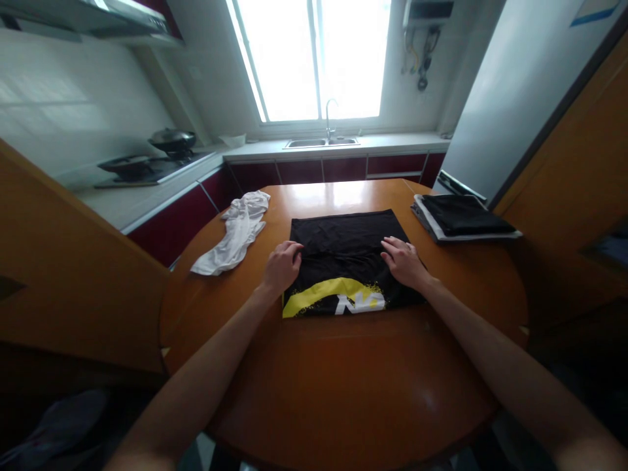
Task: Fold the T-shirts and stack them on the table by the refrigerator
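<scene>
A black T-shirt (343,239) with a yellow arc and white lettering lies folded into a rough rectangle on the wooden table (343,379). Small creases run across its middle. My left hand (284,265) rests at the shirt's left edge, fingertips on the cloth and thumb a little apart from the fingers. On the right side of the shirt lies my right hand (403,261), its fingers stretched out over the fabric. Neither hand appears to grip the cloth.
A crumpled white garment (238,232) lies at the table's left. Folded black, white and grey clothes (464,216) are stacked at the right edge. Beyond the table are a counter with a sink (321,142), a stove (161,167) with cookware, and a fridge (505,98).
</scene>
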Available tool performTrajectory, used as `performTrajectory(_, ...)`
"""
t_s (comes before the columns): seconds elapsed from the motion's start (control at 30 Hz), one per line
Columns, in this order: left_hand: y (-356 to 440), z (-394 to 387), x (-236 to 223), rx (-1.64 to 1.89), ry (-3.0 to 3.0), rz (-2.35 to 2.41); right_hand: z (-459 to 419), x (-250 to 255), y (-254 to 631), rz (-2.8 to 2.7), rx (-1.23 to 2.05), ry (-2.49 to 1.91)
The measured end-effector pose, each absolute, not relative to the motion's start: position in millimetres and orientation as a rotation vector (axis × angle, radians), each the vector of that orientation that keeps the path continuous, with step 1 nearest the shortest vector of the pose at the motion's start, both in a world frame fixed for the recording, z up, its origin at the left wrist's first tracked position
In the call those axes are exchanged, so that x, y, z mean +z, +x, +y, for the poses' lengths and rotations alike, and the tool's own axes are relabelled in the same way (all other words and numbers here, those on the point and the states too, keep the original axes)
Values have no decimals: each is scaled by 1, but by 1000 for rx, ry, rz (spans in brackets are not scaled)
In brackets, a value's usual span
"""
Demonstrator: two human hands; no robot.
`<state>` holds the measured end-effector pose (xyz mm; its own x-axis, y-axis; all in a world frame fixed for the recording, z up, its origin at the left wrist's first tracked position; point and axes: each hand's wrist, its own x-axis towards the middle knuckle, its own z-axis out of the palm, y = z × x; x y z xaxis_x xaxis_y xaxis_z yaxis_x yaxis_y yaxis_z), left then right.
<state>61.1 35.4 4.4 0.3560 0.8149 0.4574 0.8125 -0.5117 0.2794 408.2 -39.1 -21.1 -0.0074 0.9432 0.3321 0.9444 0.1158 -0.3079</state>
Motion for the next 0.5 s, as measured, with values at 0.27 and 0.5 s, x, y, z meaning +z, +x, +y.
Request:
performTrajectory(0.27,91,10,-18,304,2746,1161,-40,-35,393,-2216,229,-1850)
performTrajectory(0.5,91,7,-14,323,2759,1182,-33,-27,411,-2133,222,-1796)
